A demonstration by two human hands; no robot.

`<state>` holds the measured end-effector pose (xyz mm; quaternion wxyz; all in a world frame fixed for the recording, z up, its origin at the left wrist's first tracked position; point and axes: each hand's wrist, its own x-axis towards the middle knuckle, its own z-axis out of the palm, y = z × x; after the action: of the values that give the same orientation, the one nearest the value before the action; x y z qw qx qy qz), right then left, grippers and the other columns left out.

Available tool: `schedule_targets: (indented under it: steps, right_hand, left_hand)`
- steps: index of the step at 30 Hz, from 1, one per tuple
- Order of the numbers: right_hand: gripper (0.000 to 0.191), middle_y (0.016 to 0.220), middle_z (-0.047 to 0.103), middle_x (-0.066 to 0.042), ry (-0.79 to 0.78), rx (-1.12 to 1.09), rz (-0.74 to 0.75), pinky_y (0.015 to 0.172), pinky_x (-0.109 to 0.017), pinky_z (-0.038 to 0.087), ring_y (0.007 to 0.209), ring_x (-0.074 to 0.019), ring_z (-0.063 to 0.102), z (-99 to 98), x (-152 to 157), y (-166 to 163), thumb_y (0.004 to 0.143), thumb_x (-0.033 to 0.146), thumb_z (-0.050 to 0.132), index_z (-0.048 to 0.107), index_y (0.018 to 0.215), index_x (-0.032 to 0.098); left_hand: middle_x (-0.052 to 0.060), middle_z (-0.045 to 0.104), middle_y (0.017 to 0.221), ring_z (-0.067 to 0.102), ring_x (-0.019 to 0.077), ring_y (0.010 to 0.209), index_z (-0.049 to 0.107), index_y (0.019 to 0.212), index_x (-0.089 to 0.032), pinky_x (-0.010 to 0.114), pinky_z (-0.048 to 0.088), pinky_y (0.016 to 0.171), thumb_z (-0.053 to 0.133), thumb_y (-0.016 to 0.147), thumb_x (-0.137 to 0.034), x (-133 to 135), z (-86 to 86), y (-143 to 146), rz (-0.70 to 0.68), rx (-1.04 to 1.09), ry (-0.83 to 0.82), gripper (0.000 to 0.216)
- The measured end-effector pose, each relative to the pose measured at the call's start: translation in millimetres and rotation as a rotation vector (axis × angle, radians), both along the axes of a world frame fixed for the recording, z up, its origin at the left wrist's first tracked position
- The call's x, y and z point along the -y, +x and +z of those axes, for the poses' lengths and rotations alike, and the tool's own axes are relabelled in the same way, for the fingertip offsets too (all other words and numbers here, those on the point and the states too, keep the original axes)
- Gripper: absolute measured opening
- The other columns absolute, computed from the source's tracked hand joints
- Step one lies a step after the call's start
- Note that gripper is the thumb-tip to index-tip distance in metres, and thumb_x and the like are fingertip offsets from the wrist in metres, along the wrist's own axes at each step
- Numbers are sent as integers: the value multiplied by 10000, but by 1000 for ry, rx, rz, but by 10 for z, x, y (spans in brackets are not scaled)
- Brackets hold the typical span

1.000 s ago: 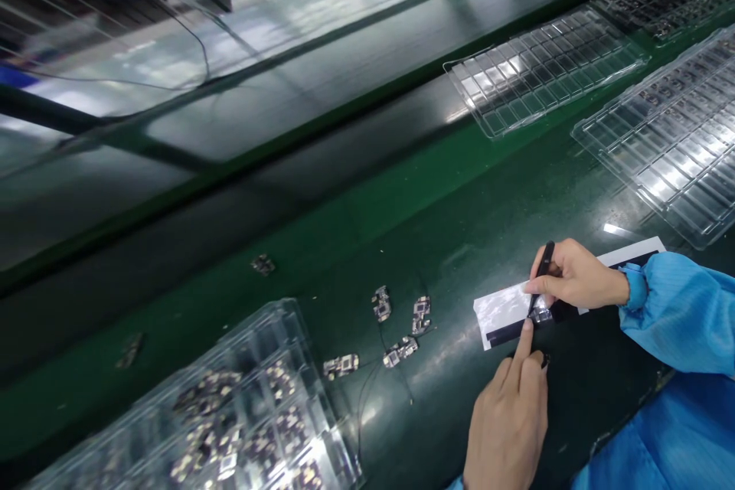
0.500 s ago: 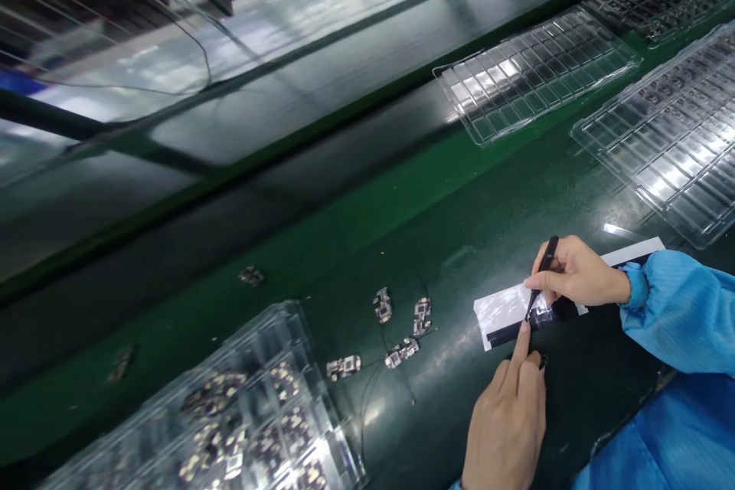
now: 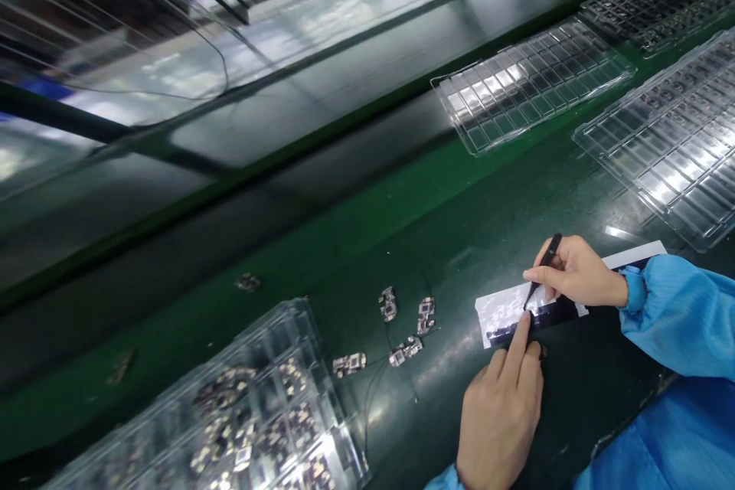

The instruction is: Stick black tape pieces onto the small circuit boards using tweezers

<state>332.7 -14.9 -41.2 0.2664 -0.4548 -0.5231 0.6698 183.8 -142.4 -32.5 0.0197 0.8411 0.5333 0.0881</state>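
Observation:
My right hand (image 3: 574, 273) grips black tweezers (image 3: 544, 264), their tip down on a white sheet with a black strip (image 3: 505, 314) lying on the green belt. My left hand (image 3: 504, 413) has its index finger stretched out, the fingertip pressing the strip right beside the tweezer tip; the other fingers are curled. Both arms wear blue sleeves. Left of the sheet lie several small circuit boards (image 3: 405, 351) with thin wires.
A clear tray of small boards (image 3: 253, 421) sits at the lower left. Three clear compartment trays (image 3: 531, 84) lie at the upper right; the farthest holds dark parts (image 3: 648, 4). Two stray boards (image 3: 248, 282) lie further left on the green belt (image 3: 356, 230).
The view shifted slightly. My right hand and the tweezers moved a little up the sheet, and my left index finger followed to the tip. Nothing was picked up or let go.

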Motion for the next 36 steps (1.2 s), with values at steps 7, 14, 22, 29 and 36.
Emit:
schedule_targets:
  steps: [7,14,22,29,36]
  right_hand:
    - [231,452,515,33,10,24,-17,377,-197,413,399,-104,540,17,5,-10,683,309,674,514,636,148]
    - [225,449,509,38,20,41,-12,366,-193,402,387,-103,537,11,27,-27,691,315,661,511,643,154]
    - [235,419,519,35,-56,35,-11,367,-186,423,377,-98,538,62,16,-48,695,321,664,514,644,147]
    - [301,392,529,35,-23,-21,-69,352,-183,438,354,-96,538,107,-69,-13,681,383,689,518,642,139]
    - [343,435,584,10,110,-130,-282,357,-210,464,368,-116,567,196,-335,247,657,433,714,542,654,136]
  left_hand:
    - [127,606,1200,593,172,680,578,876,-172,296,503,556,418,860,-121,-24,3,12,-29,-46,-53,169]
    - [141,610,1185,602,175,701,548,840,-175,305,524,588,377,867,-113,-50,-15,-4,-21,-23,-94,183]
    - [141,625,1160,628,163,686,523,823,-189,308,538,617,360,871,-111,-80,8,3,18,94,-192,187]
    - [141,625,1164,651,165,711,585,907,-181,293,531,631,401,882,-194,-68,1,-45,93,358,-246,187]
    - [-45,499,448,460,89,410,616,801,-157,202,396,438,564,809,-405,-158,39,-136,771,1219,-658,253]
